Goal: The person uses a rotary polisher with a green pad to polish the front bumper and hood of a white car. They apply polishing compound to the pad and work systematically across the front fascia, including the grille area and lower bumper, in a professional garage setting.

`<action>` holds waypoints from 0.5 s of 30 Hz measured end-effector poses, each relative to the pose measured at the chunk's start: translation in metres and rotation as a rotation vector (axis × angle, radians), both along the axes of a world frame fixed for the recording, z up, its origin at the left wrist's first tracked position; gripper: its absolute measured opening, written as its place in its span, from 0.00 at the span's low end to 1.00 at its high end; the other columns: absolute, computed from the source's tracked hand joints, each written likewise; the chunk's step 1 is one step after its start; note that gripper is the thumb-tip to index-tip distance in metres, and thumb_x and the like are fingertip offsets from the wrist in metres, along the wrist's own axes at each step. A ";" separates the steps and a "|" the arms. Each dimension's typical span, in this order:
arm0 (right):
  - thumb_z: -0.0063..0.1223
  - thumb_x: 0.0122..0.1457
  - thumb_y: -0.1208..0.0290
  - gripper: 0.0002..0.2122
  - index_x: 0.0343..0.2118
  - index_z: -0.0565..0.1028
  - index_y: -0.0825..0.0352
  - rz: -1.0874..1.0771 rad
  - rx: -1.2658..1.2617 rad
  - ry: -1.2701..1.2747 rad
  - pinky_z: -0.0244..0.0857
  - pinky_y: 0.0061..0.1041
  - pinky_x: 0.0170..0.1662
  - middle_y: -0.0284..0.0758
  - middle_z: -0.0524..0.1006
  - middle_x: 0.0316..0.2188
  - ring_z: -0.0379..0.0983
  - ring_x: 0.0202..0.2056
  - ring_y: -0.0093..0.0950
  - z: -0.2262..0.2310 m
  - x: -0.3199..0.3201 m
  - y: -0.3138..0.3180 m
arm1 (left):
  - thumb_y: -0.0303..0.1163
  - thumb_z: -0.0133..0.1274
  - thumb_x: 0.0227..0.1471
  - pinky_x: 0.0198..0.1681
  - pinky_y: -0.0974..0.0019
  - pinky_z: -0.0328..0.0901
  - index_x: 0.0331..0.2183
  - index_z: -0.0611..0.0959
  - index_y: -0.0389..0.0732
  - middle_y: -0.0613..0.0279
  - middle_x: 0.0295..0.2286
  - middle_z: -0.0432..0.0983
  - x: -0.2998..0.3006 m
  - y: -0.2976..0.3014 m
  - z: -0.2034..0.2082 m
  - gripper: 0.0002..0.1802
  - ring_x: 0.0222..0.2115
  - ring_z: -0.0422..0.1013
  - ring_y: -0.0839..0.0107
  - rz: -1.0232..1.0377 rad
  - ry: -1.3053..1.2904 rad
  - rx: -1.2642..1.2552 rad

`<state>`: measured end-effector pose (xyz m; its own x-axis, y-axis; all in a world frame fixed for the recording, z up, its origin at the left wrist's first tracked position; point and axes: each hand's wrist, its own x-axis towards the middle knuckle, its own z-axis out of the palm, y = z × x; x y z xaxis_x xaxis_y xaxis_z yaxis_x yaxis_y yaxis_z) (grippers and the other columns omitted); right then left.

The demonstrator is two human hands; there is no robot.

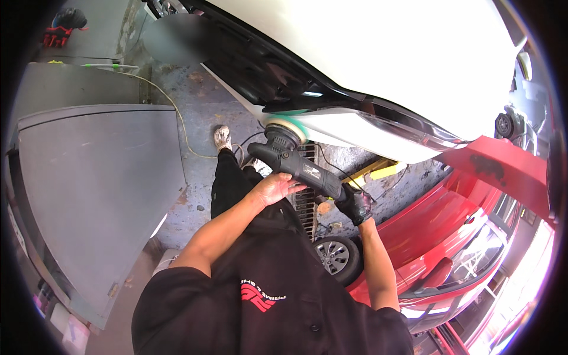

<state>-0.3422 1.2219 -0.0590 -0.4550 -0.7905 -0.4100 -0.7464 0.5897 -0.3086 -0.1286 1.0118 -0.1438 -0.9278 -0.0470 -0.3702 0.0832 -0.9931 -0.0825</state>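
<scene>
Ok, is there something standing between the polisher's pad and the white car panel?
Nothing visible. The pad of the polisher sits right at the white panel; the gloved right hand grips the opposite end. Exact contact cannot be told.

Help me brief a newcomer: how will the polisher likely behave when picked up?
The polisher likely feels heavy, being long and thick. Its hard-looking casing should stay stiff. It may tip toward the bulky head at one end.
</scene>
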 end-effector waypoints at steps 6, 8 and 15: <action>0.66 0.47 0.62 0.21 0.46 0.80 0.58 -0.110 -0.167 -0.062 0.77 0.40 0.38 0.42 0.84 0.34 0.83 0.36 0.43 0.009 0.003 0.034 | 0.27 0.69 0.49 0.67 0.43 0.62 0.53 0.78 0.44 0.63 0.51 0.76 -0.006 0.002 0.065 0.29 0.57 0.70 0.62 -0.073 -0.092 -0.246; 0.67 0.45 0.68 0.28 0.53 0.78 0.65 -0.170 -0.155 -0.138 0.77 0.38 0.46 0.44 0.84 0.42 0.82 0.44 0.41 0.002 0.020 0.058 | 0.26 0.68 0.50 0.65 0.53 0.61 0.57 0.74 0.44 0.65 0.51 0.74 -0.016 -0.001 0.105 0.33 0.56 0.69 0.66 -0.112 -0.091 -0.455; 0.72 0.49 0.71 0.33 0.60 0.73 0.67 -0.740 -0.405 -0.879 0.66 0.33 0.61 0.39 0.79 0.56 0.74 0.56 0.26 0.000 0.092 0.029 | 0.29 0.71 0.46 0.58 0.61 0.64 0.55 0.75 0.37 0.63 0.48 0.75 -0.075 -0.015 0.168 0.35 0.50 0.71 0.71 -0.216 0.007 -1.038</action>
<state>-0.2506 1.2509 -0.0587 -0.5416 -0.5999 -0.5889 0.2854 0.5278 -0.8000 -0.2033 0.9970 0.0242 -0.9561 -0.1708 -0.2381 -0.1009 -0.5711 0.8147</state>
